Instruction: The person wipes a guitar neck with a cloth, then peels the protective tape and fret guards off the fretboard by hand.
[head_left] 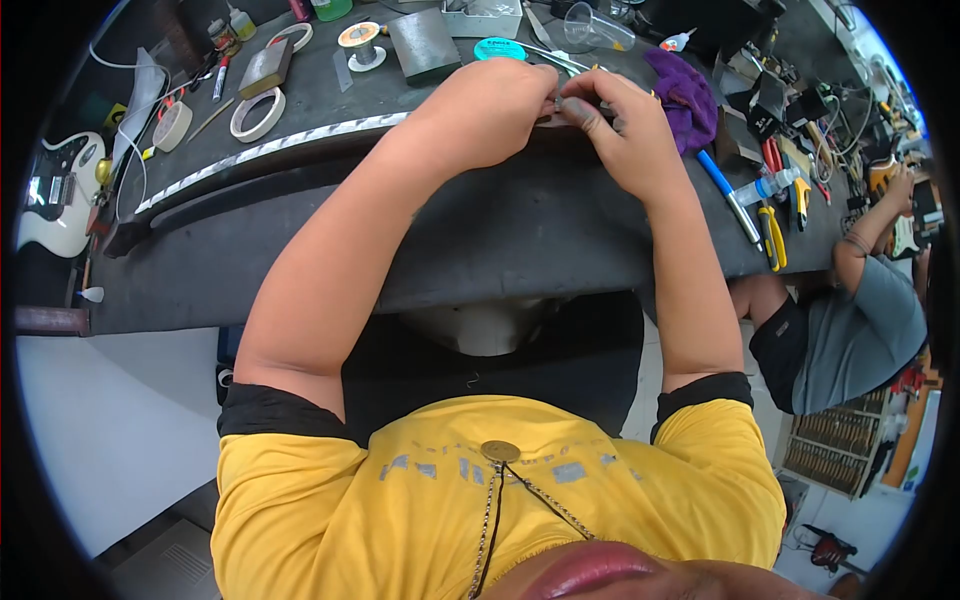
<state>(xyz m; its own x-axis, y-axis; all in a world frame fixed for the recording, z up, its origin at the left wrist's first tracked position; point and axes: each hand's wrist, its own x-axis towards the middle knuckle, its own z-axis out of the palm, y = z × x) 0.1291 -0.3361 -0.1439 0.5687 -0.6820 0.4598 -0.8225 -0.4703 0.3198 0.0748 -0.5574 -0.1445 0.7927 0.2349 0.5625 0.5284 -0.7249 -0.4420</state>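
A long dark guitar neck [190, 212] lies across the bench, with a strip of silvery tape and frets [270, 150] along its top edge. My left hand [500, 98] is closed over the neck's right part, with its fingertips turned toward my other hand. Beside it my right hand [630, 125] has thumb and forefinger curled together in a pinch. The fingertips of both hands almost meet. Whatever small thing sits between them is hidden. The neck under and beyond my hands is mostly covered.
Behind my hands lie a solder spool [358, 40], a metal block [424, 46], tape rolls [258, 115] and a clear cup [597, 28]. To the right are a purple cloth [684, 100], a blue-handled tool [730, 200] and yellow pliers [771, 238]. Another person [860, 310] sits at the far right.
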